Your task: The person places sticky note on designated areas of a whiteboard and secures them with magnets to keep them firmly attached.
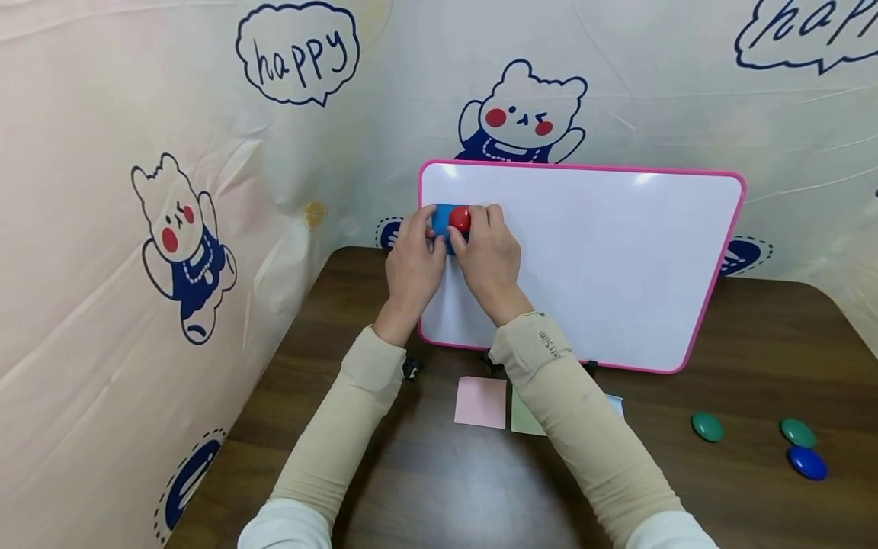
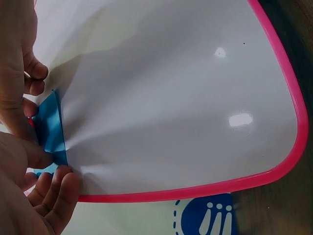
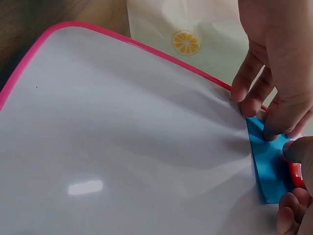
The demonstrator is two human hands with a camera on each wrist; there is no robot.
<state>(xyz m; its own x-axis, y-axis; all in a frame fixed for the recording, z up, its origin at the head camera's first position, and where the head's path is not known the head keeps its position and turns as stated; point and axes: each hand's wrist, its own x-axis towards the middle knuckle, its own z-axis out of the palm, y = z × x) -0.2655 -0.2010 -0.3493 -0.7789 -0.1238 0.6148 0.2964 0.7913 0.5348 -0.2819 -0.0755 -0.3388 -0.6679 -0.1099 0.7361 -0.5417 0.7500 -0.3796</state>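
Note:
A pink-framed whiteboard [image 1: 604,259] stands on the table, with a blue sticky note [image 1: 442,221] against the upper left of its face. At the note's left edge, the thumb and fingers of my left hand [image 1: 415,255] pinch it; the left wrist view shows this hand [image 2: 54,196] at the board's edge. My right hand [image 1: 492,255] grips a round red magnet [image 1: 460,219] between thumb and fingers, over the right part of the note. From the right wrist, the magnet [image 3: 295,174] shows only in part beside the thumb, against the blue note [image 3: 269,161].
Below the board lie a pink sticky note [image 1: 480,402], a green one [image 1: 527,414] and a light blue one [image 1: 616,404], the latter two partly behind the right sleeve. Two green magnets [image 1: 707,427] and a blue magnet [image 1: 807,463] lie at the table's right. A printed curtain [image 1: 384,152] hangs behind.

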